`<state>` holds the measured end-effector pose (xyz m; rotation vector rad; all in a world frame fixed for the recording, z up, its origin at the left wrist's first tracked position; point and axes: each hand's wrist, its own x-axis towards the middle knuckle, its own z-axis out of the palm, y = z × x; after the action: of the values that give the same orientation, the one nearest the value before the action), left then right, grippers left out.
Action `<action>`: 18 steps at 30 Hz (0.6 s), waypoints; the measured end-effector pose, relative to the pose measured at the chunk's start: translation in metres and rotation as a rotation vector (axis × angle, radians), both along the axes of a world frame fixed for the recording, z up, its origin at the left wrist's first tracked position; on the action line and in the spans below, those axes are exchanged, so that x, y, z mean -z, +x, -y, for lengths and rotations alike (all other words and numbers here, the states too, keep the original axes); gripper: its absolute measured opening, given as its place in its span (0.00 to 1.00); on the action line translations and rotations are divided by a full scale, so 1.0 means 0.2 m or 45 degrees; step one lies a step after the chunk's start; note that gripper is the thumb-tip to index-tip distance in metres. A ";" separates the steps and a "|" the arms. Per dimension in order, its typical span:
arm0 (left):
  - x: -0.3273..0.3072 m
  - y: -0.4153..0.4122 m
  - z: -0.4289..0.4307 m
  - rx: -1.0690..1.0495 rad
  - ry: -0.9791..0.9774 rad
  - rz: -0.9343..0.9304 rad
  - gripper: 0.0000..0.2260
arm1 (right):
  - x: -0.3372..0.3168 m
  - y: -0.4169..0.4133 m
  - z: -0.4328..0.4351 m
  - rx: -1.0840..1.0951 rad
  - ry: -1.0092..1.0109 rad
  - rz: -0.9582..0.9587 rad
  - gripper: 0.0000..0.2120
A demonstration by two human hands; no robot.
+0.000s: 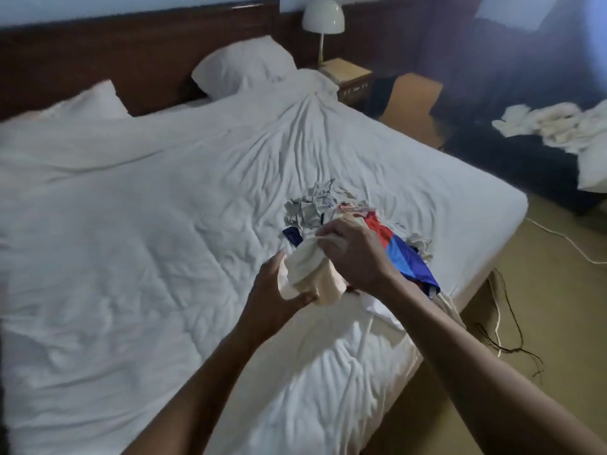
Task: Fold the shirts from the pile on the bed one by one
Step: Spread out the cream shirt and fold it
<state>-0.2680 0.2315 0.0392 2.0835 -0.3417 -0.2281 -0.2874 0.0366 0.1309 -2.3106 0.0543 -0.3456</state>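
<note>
While both bare forearms reach forward from the lower edge of the view, the two hands meet over the near right part of the bed (131, 224). The left grip (279, 300) comes in from below with its wrist bent. Its thumb stands up along one side of a bunched cream shirt (305, 267) and its fingers curl under the cloth, so it holds the bundle from beneath. The right grip (354, 251) crosses from the right with the back of the hand turned up. Its fingers are curled down into the top of the same cream shirt and pinch a fold of it. The shirt is lifted just above the sheet between the two hands, crumpled and not spread out.

Just behind the hands lies the pile (312, 208) of shirts on the wrinkled white sheet, near the bed's right edge. A grey shirt (308, 205) sits at its far side. A red and blue garment (397, 247) lies at its right, partly hidden under the right wrist. A strip of white cloth trails from beneath the right forearm toward the mattress edge.

Two white pillows (243, 67) rest against the dark wooden headboard (131, 44). A white dome lamp (323, 16) stands on a small nightstand (348, 73) beside the bed. At the far right, crumpled white cloths (551, 123) lie on dark furniture. Thin cords (512, 323) run across the tan floor (558, 339) beside the bed.
</note>
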 end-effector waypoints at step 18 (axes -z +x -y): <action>-1.23 -0.07 -0.84 -0.743 -0.205 0.535 0.14 | -0.15 -0.36 -1.15 -0.247 0.212 -0.284 0.23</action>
<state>-0.2820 0.3998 0.2843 1.9669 0.0142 0.5716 -0.3584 0.2666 0.1603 -2.1581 -0.0291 0.0155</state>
